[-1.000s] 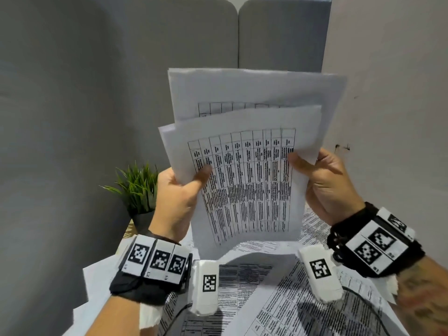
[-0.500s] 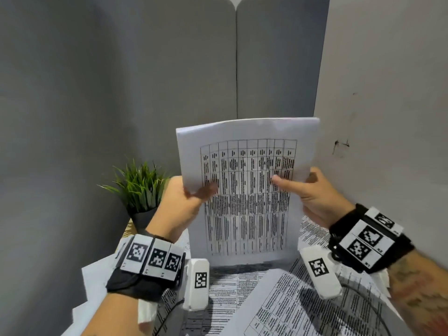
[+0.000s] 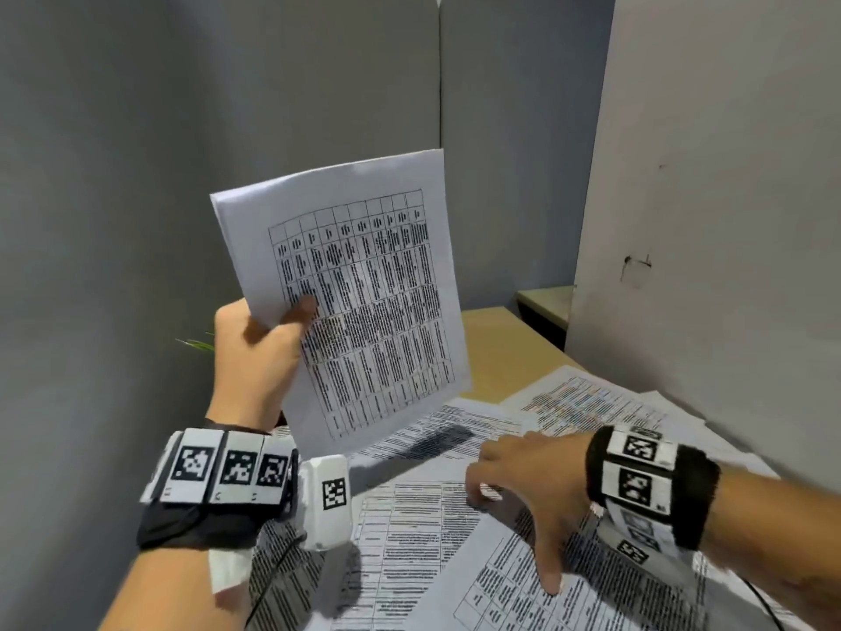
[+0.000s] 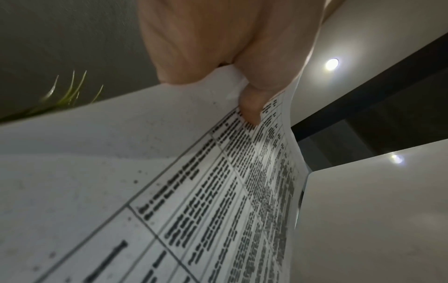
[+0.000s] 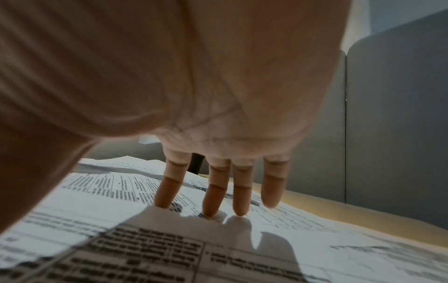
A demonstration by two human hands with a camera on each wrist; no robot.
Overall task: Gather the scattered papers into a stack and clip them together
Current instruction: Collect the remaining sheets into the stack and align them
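Gathering underway, clipping not yet begun. Left hand [image 3: 255,357] at nine o'clock, thumb and fingers pinching the gathered stack [image 3: 350,289] by its edge, upright off the desk [image 3: 496,339] (probably to keep the sheets squared). Right hand [image 3: 523,485] at four o'clock, fingers [image 5: 213,199] straight and spread, tips pressing a loose sheet [image 3: 409,516], gripping nothing; likely to slide it in. More scattered papers [image 3: 591,403] toward two o'clock. No clip visible.

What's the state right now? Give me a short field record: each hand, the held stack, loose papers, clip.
left hand: grips the held stack, thumb on the printed face
held stack: lifted off the desk, tilted, edges roughly squared
right hand: fingers spread, fingertips touching the loose papers
loose papers: overlapping on the desk, not gathered
clip: none visible
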